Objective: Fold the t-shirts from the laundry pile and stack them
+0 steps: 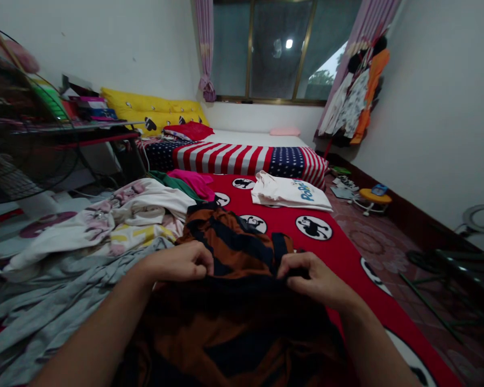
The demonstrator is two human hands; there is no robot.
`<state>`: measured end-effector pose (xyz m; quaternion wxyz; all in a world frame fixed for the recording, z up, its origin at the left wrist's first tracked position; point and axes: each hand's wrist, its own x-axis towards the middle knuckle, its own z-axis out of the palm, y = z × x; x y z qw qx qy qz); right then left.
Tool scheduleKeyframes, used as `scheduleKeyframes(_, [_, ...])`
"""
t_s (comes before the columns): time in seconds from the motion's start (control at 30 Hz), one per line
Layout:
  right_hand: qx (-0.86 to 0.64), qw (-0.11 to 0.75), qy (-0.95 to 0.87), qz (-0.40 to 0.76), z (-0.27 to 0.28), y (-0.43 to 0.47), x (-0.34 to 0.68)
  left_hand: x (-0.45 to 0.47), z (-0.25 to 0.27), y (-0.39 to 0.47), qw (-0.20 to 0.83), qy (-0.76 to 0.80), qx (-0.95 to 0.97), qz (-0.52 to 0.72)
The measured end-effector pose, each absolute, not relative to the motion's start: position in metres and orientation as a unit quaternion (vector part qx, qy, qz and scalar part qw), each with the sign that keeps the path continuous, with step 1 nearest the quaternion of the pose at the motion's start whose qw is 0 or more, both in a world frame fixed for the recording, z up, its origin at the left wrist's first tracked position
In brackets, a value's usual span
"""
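Note:
A brown-and-navy striped garment [244, 244], which looks like a shirt, lies rumpled on a red cloth [282, 215] printed with black figures in white ovals. My left hand [185, 262] pinches its dark edge at the left, fingers curled in. At the right, my right hand [306, 274] grips the same edge between thumb and fingers. Between the two hands the edge runs roughly straight. Nearer to me the cloth falls into shadow, and its shape there is hard to make out. Beyond my hands lies a folded white T-shirt [286, 192] with blue lettering.
A heap of loose clothes [145, 209] spreads along the left, with a grey garment [80, 301] nearest me. A fan [28, 123] stands far left beside a desk [100, 126]. A bed [242, 137] is behind; a yellow stool [375, 196] and dark folding chair [468, 269] stand right.

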<state>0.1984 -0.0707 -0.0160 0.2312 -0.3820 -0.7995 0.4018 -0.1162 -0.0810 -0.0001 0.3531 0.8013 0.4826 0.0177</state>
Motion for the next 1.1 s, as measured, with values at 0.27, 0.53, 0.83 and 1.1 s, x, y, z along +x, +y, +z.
scheduleKeyframes(0.27, [-0.557,0.31,-0.733,0.236,-0.04,-0.053,0.204,-0.108,-0.007,-0.074,0.292,0.516,0.782,0.191])
scheduleKeyframes(0.53, [-0.529,0.234,-0.766,0.28,-0.068,-0.042,0.211,-0.118,-0.062,-0.055,0.156,0.592,0.786,0.084])
scheduleKeyframes(0.83, [-0.584,0.706,-0.379,0.129,-0.037,-0.03,0.254,-0.115,-0.054,-0.057,0.148,0.606,0.778,0.08])
scheduleKeyframes(1.1, [-0.631,0.671,-0.388,0.04,-0.074,-0.011,0.284,-0.115,-0.061,-0.056,0.108,0.615,0.777,0.084])
